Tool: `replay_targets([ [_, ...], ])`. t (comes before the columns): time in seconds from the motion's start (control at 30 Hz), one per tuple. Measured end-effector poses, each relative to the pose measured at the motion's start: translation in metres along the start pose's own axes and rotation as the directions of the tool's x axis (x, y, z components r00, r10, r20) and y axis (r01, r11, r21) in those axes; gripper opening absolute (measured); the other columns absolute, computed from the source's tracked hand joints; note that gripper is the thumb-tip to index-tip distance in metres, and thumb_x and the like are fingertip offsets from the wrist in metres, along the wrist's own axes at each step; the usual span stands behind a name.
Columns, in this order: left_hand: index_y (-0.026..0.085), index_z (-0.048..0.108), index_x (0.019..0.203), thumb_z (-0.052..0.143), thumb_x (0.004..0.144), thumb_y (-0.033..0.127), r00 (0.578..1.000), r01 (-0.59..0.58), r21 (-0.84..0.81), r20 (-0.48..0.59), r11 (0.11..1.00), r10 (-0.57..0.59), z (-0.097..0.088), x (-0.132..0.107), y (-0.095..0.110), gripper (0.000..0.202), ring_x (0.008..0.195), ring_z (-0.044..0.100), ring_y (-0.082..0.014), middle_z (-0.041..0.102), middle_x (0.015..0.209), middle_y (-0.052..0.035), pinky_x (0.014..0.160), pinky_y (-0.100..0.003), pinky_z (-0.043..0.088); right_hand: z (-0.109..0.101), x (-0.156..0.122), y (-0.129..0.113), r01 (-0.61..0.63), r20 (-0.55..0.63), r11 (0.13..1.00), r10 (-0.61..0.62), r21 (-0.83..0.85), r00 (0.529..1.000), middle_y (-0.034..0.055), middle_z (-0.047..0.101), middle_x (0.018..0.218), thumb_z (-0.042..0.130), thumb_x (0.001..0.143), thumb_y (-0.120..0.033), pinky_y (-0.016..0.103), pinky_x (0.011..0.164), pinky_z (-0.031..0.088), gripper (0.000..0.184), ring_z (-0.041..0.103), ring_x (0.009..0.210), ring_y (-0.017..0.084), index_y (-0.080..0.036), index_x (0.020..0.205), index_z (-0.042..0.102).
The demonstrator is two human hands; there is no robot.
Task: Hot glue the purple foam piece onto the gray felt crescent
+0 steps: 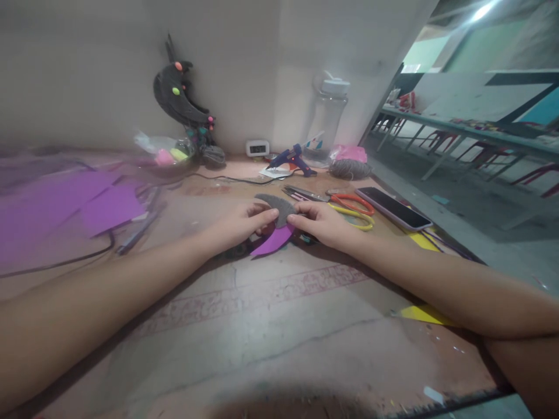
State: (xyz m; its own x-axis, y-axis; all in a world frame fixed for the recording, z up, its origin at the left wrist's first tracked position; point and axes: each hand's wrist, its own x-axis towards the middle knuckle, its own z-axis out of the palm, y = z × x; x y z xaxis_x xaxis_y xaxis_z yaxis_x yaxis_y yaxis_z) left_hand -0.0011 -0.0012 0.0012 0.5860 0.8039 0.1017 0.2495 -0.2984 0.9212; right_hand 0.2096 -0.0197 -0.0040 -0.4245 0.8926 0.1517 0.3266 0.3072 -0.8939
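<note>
Both my hands meet at the middle of the table over a grey curved foam piece [276, 205]. My left hand [239, 223] pinches its left side with thumb and fingers closed. My right hand [322, 223] pinches its right edge the same way. A purple foam piece [274, 241] sticks out just below the grey one, under my fingers. I cannot tell whether it is joined to the grey piece.
Orange scissors [351, 202], yellow scissors [358, 216] and a phone [393, 208] lie right of my hands. A blue glue gun [292, 158], water bottle [331, 116], twine ball [349, 169] and a dark crescent figure [178, 96] stand by the wall. Purple sheets [105, 206] lie left.
</note>
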Motion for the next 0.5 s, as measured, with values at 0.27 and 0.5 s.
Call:
replay_targets([
  [0.27, 0.016, 0.059, 0.068, 0.06, 0.081, 0.043, 0.997, 0.079, 0.091, -0.028, 0.993, -0.077, 0.0017, -0.0024, 0.004, 0.03, 0.054, 0.05, -0.0105, 0.057, 0.062, 0.0005, 0.052, -0.023, 0.04, -0.0017, -0.0008, -0.0024, -0.003, -0.003, 0.994, 0.003, -0.114, 1.0, -0.0019, 0.057, 0.062, 0.058, 0.085, -0.043, 0.022, 0.051, 0.036, 0.029, 0.048, 0.055, 0.009, -0.016, 0.074, 0.059],
  [0.5, 0.017, 0.055, 0.066, 0.057, 0.083, 0.044, 0.998, 0.055, 0.051, 0.002, 0.997, -0.055, 0.0016, -0.0022, 0.0022, 0.032, 0.052, 0.046, -0.009, 0.052, 0.06, 0.0018, 0.048, -0.021, 0.036, -0.0019, -0.0013, -0.0038, 0.01, 0.026, 0.995, -0.008, -0.097, 1.0, -0.0025, 0.056, 0.062, 0.056, 0.087, -0.042, 0.022, 0.051, 0.036, 0.029, 0.048, 0.054, 0.009, -0.017, 0.073, 0.057],
])
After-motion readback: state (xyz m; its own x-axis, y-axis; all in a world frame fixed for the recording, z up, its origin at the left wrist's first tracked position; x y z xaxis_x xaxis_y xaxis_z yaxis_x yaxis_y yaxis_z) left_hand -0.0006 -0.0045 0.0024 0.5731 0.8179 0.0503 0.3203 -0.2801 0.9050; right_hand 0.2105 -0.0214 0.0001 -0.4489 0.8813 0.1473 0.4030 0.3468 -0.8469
